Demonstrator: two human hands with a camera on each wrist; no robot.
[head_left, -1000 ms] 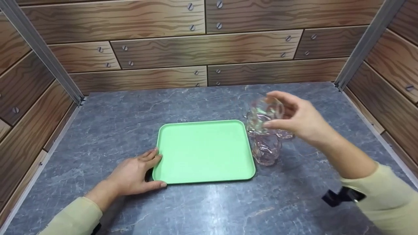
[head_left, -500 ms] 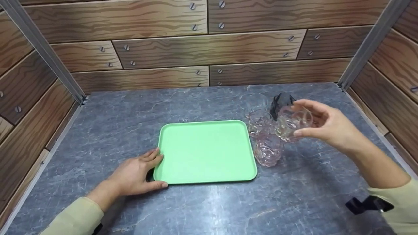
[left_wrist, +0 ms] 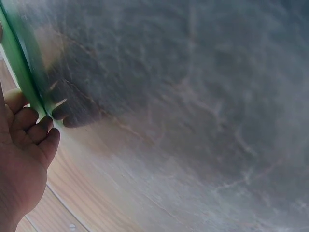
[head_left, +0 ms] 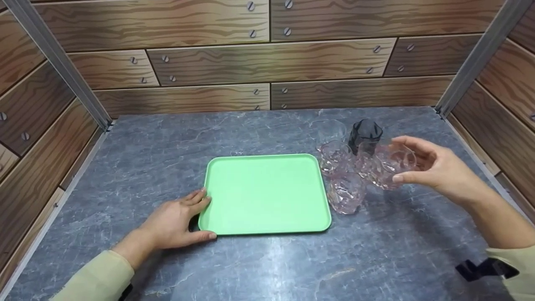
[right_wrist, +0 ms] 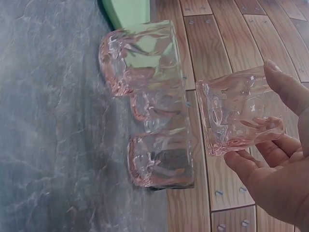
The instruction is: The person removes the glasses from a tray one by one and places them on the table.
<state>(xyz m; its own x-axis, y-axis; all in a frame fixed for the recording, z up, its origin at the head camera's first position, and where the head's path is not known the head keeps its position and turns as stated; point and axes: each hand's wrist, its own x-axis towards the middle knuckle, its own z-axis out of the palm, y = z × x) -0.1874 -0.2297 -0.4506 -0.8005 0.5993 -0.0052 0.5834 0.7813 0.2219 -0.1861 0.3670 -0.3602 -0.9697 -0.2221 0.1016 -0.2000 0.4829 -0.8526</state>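
Observation:
In the head view, my right hand holds a clear pinkish glass between thumb and fingers. The right wrist view has this glass raised off the table, beside other glasses. My left hand grips the near left corner of a light green tray, fingers at the left rim and thumb at the front. Along the tray's right side stand pinkish glasses, one in front and one behind it. Another pinkish glass stands near the held one, partly hidden by overlap.
A dark grey glass stands behind the pinkish ones. Left of it is a faint clear glass. The grey marbled tabletop is bounded by wood-patterned walls at the back and sides.
My right hand has moved right and toward me with the glass, lower than a second ago. The dark glass has come into sight behind. The left hand and tray have stayed put.

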